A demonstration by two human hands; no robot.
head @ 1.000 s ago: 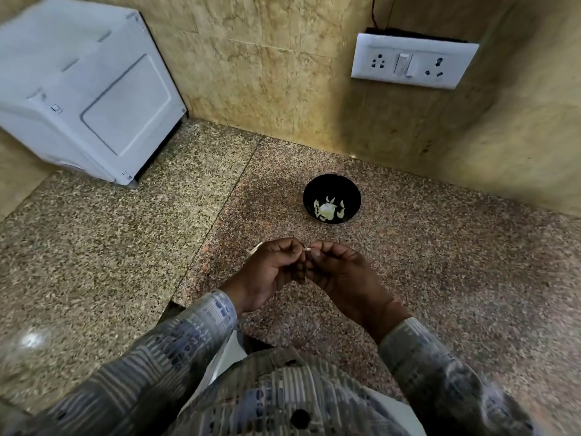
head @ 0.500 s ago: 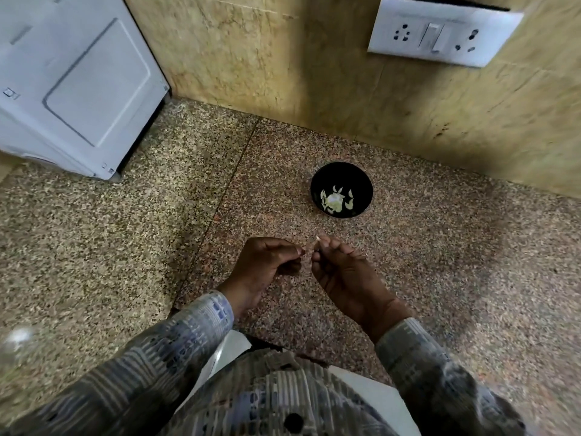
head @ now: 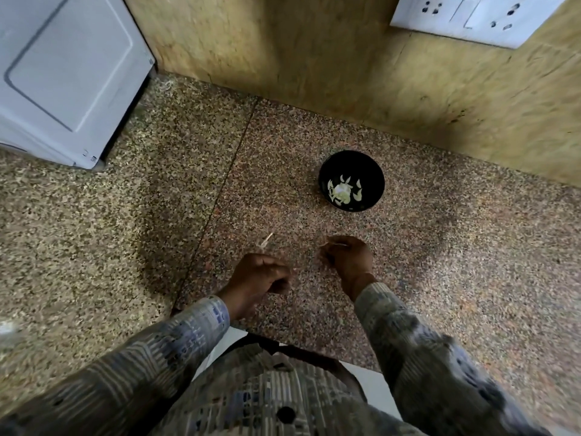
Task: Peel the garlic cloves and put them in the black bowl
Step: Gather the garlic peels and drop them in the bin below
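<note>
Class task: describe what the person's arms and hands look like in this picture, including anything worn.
Long sleeves of one patterned shirt cover both arms: the left sleeve and right sleeve show grey, beige and blue stripes and blocks, ending at the wrists. The left hand and right hand wear no gloves; blur hides any rings.

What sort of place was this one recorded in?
Probably a home kitchen counter: a speckled granite countertop, a white appliance standing against the wall, and a black bowl holding garlic pieces.
</note>
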